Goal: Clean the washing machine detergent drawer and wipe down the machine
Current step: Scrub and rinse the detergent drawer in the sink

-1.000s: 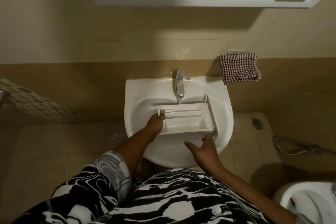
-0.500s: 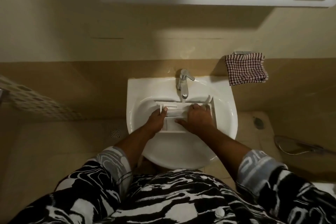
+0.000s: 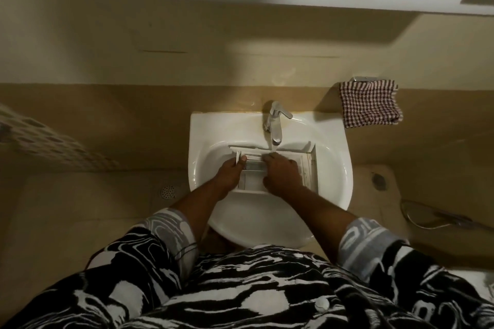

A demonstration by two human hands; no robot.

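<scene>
Your left hand point(image 3: 229, 171) gripped the drawer point(image 3: 310, 164) at its left end; your right hand point(image 3: 280, 174) pressed flat inside. Excess pressure could crack the plastic.

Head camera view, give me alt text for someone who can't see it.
A person holds a white drawer in a sink under the tap: the left hand grips its left end, the right hand rests on top. A checked cloth hangs on the wall beside.

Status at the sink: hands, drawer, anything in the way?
Left hand grips drawer at its left end. Right hand down on it, grip unclear. Drawer lies in sink under tap. Nothing in the way.
</scene>
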